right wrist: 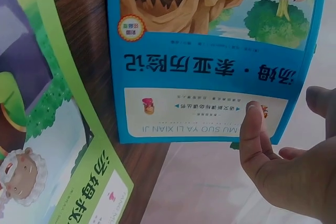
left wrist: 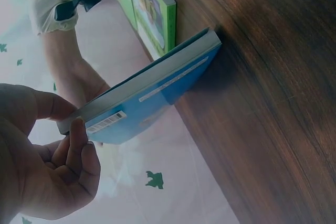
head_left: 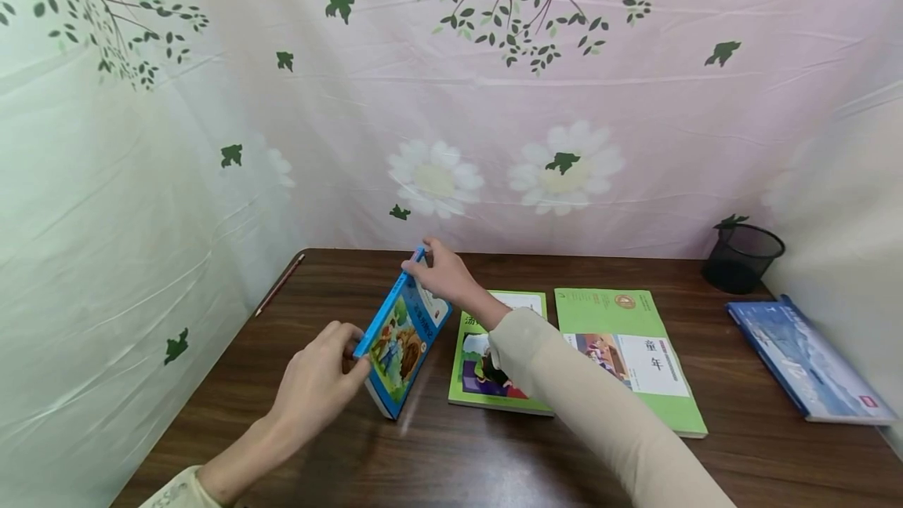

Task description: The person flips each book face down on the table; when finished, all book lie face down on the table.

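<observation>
A blue paperback book with an illustrated cover is held tilted up on edge over the brown table, its front cover facing right. My left hand pinches the book's near spine corner between thumb and fingers; the barcode on the back cover shows beside the fingertips in the left wrist view. At the far spine corner my right hand grips the same book, one fingertip lying over the white title panel. The book's lower edge comes close over the table.
Right of the blue book lies a green picture-cover book, partly behind my right sleeve. Beside it is a larger green book. Farther right are a blue-and-white book and a black mesh pen cup. A pencil lies along the left edge.
</observation>
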The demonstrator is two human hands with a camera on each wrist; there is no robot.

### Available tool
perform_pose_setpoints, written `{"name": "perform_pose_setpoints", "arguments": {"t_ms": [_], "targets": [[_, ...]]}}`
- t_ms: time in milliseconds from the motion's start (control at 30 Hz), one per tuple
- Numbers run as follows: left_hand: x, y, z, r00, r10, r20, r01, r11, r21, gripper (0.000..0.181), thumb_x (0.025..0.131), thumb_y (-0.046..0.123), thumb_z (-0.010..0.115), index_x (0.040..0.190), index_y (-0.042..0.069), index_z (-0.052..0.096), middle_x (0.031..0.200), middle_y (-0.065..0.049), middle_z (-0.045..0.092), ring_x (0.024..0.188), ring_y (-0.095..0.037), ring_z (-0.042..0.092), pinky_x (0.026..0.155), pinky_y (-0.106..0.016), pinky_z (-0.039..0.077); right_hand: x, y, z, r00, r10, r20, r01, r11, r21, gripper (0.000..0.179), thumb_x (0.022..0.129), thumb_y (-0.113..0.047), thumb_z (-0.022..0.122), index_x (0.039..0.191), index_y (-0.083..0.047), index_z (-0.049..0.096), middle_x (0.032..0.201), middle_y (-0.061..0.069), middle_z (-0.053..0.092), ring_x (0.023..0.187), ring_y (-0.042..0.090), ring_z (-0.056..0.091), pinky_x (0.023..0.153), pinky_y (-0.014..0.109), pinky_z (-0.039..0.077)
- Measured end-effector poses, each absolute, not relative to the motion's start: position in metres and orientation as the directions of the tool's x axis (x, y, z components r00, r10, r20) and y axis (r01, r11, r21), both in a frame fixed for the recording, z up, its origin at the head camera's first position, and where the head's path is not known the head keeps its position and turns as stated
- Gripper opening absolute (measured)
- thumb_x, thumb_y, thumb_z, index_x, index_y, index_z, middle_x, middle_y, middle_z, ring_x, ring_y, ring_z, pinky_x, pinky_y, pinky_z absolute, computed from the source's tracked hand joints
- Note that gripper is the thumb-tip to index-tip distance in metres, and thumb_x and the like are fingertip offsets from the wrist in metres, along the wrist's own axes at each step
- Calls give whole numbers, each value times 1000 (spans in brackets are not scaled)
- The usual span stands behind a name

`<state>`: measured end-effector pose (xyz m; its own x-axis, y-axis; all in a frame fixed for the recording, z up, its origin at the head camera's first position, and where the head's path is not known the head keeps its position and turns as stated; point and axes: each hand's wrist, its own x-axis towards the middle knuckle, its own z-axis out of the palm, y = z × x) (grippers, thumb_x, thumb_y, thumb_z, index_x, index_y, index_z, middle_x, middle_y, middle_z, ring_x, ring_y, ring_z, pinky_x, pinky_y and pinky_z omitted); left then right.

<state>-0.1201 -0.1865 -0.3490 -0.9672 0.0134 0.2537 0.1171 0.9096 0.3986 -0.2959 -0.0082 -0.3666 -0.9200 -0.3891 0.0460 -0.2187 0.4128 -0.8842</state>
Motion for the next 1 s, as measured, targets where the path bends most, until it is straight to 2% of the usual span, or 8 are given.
{"name": "perform_pose_setpoints", "arguments": {"t_ms": [267, 367, 433, 533, 633, 800, 900, 1000], "targets": [[-117, -185, -351, -955, 51, 291, 158, 920, 358, 12, 88, 15, 72, 99, 14, 67, 83, 6, 57, 65, -3, 51, 51, -21, 40, -296, -10, -367, -921, -386, 49, -222, 419, -880, 76, 98, -44, 62, 159, -16, 26, 159, 13, 37, 141, 32, 45, 100, 50, 50], [-117, -185, -351, -950, 65, 304, 175, 920, 351, 13, 87, 15, 72, 99, 14, 68, 82, 6, 57, 65, -2, 52, 51, -20, 41, -296, -10, -367, -924, -380, 49, -221, 426, -877, 77, 97, -44, 63, 158, -16, 26, 159, 13, 38, 137, 31, 48, 97, 48, 51], [-116, -185, -352, -947, 74, 313, 186, 920, 345, 14, 87, 15, 73, 100, 14, 69, 82, 7, 57, 66, -1, 55, 52, -20, 42, -295, -10, -366, -922, -385, 43, -216, 418, -883, 79, 96, -45, 63, 159, -16, 25, 157, 14, 40, 125, 33, 58, 87, 45, 54], [-116, -184, -352, -941, 87, 328, 202, 921, 332, 16, 86, 16, 75, 101, 15, 70, 82, 8, 59, 67, 0, 58, 53, -20, 44, -295, -9, -364, -918, -395, 30, -197, 390, -899, 80, 96, -45, 63, 159, -16, 23, 141, 16, 54, 104, 38, 65, 68, 40, 51], [-115, -183, -352, -931, 101, 350, 218, 924, 313, 16, 85, 16, 76, 100, 17, 70, 81, 9, 61, 68, 0, 60, 53, -20, 45, -293, -9, -362, -920, -392, 18, -178, 376, -909, 83, 95, -43, 65, 160, -16, 22, 124, 15, 61, 95, 40, 68, 59, 36, 49], [-115, -182, -352, -929, 112, 352, 222, 931, 290, 17, 83, 18, 77, 100, 19, 71, 79, 11, 62, 66, 1, 60, 52, -20, 45, -291, -11, -359, -932, -362, 9, -166, 406, -899, 82, 94, -39, 67, 159, -15, 24, 121, 14, 61, 93, 34, 70, 63, 33, 55], [-114, -181, -352, -935, 111, 338, 212, 936, 280, 18, 83, 21, 77, 100, 20, 71, 77, 13, 61, 65, 2, 59, 52, -19, 45, -289, -13, -356, -939, -344, -4, -152, 425, -892, 82, 93, -37, 68, 159, -14, 25, 122, 17, 61, 90, 33, 71, 67, 37, 59], [-113, -180, -352, -938, 111, 327, 206, 941, 270, 17, 84, 23, 77, 100, 20, 71, 76, 14, 60, 65, 3, 59, 52, -18, 44, -287, -14, -353, -943, -331, -26, -128, 435, -891, 83, 92, -37, 70, 159, -15, 25, 132, 19, 55, 89, 33, 72, 71, 44, 61]]}}
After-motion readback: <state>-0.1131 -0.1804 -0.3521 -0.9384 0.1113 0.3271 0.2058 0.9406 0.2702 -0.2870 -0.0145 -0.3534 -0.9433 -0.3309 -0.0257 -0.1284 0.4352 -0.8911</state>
